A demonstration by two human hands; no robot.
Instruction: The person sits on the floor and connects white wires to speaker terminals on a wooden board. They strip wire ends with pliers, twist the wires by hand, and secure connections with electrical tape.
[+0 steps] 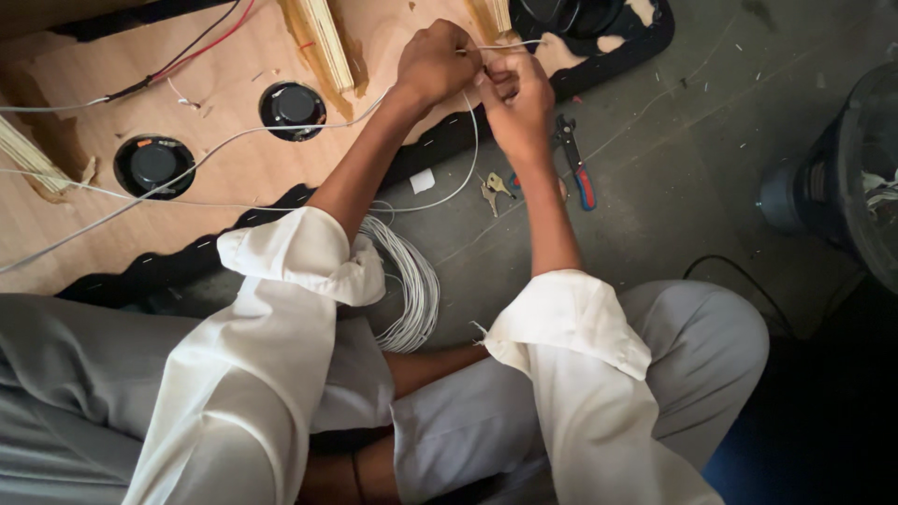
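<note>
Both hands meet over the wooden speaker panel (234, 159): the left hand (435, 61) and right hand (517, 103) pinch one thin white wire (468, 131) between closed fingertips, its slack looping down to the coil (412, 290) on the floor.

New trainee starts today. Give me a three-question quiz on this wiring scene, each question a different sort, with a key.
1. True or false: both hands, the left hand and the right hand, pinch the same white wire.
2. Multiple choice: the red-and-blue-handled pliers lie A) on the wooden panel B) on the grey floor C) in the right hand.
3. Fill in: the keys lie on the floor between the pliers and the ____ of white wire.

Key: 1 true; 2 B; 3 coil.
</note>
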